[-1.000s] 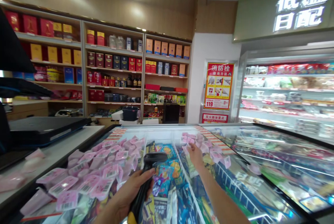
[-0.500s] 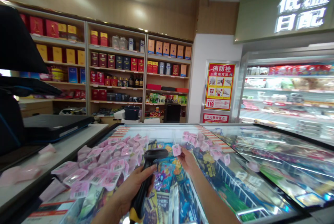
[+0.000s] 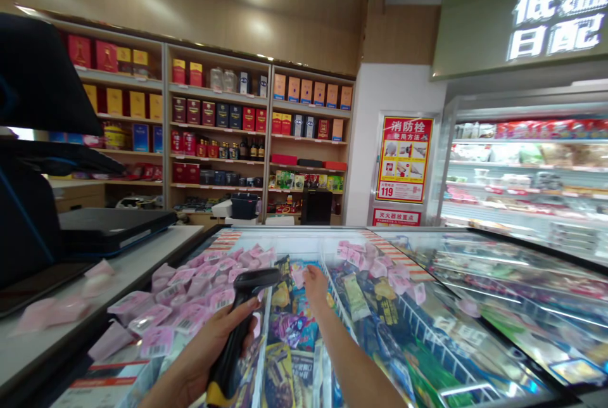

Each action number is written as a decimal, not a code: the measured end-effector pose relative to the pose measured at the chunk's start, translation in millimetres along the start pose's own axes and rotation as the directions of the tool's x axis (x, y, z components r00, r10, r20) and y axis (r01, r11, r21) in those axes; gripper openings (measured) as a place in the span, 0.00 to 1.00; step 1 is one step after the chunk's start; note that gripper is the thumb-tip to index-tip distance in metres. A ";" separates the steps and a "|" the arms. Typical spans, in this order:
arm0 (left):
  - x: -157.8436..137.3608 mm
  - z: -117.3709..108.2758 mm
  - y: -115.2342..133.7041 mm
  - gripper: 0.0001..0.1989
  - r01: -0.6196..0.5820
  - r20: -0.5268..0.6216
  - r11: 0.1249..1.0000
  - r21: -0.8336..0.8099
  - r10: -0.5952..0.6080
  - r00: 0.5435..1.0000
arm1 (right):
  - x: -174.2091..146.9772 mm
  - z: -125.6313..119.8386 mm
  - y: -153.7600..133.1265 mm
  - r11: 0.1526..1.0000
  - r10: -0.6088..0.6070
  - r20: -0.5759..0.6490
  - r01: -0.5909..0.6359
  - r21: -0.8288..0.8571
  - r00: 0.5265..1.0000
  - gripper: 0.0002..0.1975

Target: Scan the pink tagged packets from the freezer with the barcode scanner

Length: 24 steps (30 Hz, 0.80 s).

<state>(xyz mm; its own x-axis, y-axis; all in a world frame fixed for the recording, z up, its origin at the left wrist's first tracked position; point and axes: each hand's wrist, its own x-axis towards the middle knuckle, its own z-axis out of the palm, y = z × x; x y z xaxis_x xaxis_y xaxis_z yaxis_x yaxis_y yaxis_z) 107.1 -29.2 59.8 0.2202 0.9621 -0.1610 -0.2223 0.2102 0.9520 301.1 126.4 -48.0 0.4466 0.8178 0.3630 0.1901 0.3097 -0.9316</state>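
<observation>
My left hand point(image 3: 216, 338) is wrapped round the handle of a black barcode scanner point(image 3: 232, 338) with a yellow-tipped base. The scanner's head points right, over the glass top of a chest freezer point(image 3: 304, 244). Just right of it, my right hand point(image 3: 316, 286) pinches a small pink pack point(image 3: 298, 276) by its edge; its label is too blurred to read. Many similar pink packs point(image 3: 190, 287) with white barcode labels lie in a heap left of the scanner. A smaller group of pink packs point(image 3: 375, 262) rests to the right of my right hand.
Colourful frozen-food bags point(image 3: 289, 332) lie in wire baskets beneath the glass. At left, a counter point(image 3: 28, 357) carries a black terminal point(image 3: 118, 230) and a few pink pieces. Shelves of boxed goods point(image 3: 216, 113) stand behind; a lit refrigerated case point(image 3: 517, 180) is at right.
My right hand has moved left with the pink pack, closer to the scanner. My left hand and the scanner have shifted left. The view has turned slightly left.
</observation>
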 end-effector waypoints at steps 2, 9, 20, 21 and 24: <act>0.2 -3.7 0.8 0.15 0.021 -0.014 1.000 0.004 -0.020 1.000 | -2.6 12.7 -5.1 0.998 0.019 -0.026 -0.020 -0.055 0.999 0.16; 8.7 1.4 -3.6 0.14 -0.012 0.036 1.000 0.015 0.011 0.999 | -7.4 24.0 -19.9 0.978 -0.005 -0.004 0.004 -0.208 1.000 0.18; 37.9 26.8 -16.9 0.16 0.032 0.086 0.998 0.057 -0.037 0.996 | 83.6 -92.9 -19.0 0.703 -0.200 -0.045 0.111 -0.702 0.979 0.20; 42.3 27.4 -18.5 0.16 0.034 0.095 0.997 0.071 -0.041 0.995 | 93.2 -98.9 -18.9 0.623 -0.197 -0.018 0.111 -0.774 0.980 0.21; 58.9 25.5 -25.3 0.19 0.039 0.136 0.990 0.135 -0.058 0.989 | 122.9 -108.5 -14.5 0.459 -0.102 0.038 0.081 -0.885 0.994 0.24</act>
<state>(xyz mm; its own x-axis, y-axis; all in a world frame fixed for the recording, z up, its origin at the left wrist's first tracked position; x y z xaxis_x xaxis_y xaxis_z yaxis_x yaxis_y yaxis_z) 149.9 17.7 32.9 0.3597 0.9158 -0.1788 -0.0830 0.2223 0.9714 448.2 169.8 11.9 0.3911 0.8000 0.4550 0.8969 -0.2206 -0.3832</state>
